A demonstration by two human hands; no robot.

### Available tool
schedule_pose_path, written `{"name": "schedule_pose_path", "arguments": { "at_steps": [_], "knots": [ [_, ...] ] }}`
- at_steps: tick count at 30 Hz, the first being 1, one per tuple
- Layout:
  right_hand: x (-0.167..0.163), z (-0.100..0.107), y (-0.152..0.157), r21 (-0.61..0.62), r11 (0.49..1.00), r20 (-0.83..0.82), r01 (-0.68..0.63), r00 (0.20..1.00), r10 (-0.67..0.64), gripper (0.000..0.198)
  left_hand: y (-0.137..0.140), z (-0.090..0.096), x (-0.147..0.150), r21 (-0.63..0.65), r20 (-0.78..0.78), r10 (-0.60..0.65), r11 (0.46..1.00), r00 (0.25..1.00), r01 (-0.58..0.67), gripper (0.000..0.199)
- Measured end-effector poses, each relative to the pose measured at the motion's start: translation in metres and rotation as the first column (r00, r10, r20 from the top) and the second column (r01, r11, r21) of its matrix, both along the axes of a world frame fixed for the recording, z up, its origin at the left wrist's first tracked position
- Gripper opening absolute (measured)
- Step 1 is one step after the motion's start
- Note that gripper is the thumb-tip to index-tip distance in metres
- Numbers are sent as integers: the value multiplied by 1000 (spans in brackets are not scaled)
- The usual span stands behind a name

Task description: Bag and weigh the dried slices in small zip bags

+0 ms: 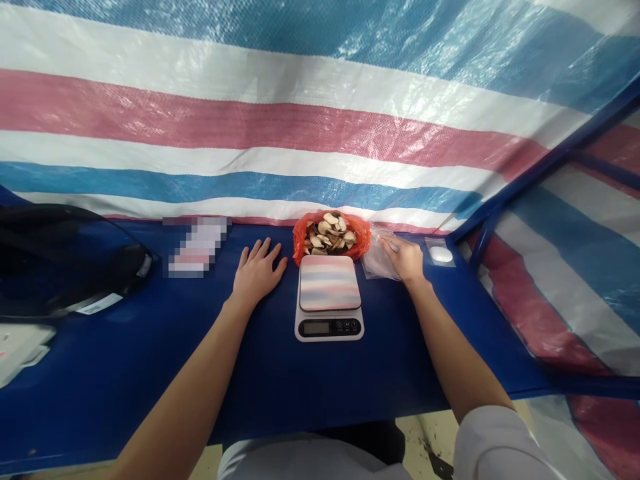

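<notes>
My left hand (257, 271) lies palm down on the blue table with its fingers spread, holding nothing. On the right, my right hand (403, 259) has its fingers closed on a clear plastic bag (377, 263), which lies flat on the table. Between my hands stands a white digital kitchen scale (330, 287) with a shiny, bare weighing plate; its display looks blank. Right behind the scale, an open red plastic bag (300, 239) holds pale and brown dried slices (333, 233) that look like mushrooms.
A small clear packet with a white rounded object (441, 254) lies to the right. A pixelated flat item (197, 248) sits at the left. Beyond it are a black object (65, 260) and a white box-like thing (23, 350). Striped sheeting (280, 120) rises behind the table (320, 380).
</notes>
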State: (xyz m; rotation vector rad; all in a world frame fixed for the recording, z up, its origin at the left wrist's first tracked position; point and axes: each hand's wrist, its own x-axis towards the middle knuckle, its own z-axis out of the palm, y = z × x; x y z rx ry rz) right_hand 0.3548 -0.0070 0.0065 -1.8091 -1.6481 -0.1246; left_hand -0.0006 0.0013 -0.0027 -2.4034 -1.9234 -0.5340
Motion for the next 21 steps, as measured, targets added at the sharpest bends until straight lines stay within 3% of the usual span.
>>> {"name": "schedule_pose_path", "arguments": {
  "at_steps": [6, 11, 16, 21],
  "knots": [
    [0, 13, -10, 157, 983, -223, -92, 967, 127, 33, 4, -1, -1, 10, 86, -11, 1000, 996, 10, 47],
    [-8, 24, -18, 227, 969, -465, -93, 864, 192, 34, 6, 4, -4, 37, 341, -34, 999, 939, 23, 42],
    [-30, 33, -25, 298, 948, -718, -110, 629, 299, 39, -3, 27, 6, 127, 650, -171, 985, 740, 117, 43],
    [-65, 43, -33, 323, 932, -807, -165, 466, 363, 36, -14, 50, 36, 22, 893, -131, 968, 431, 248, 54]
  ]
}}
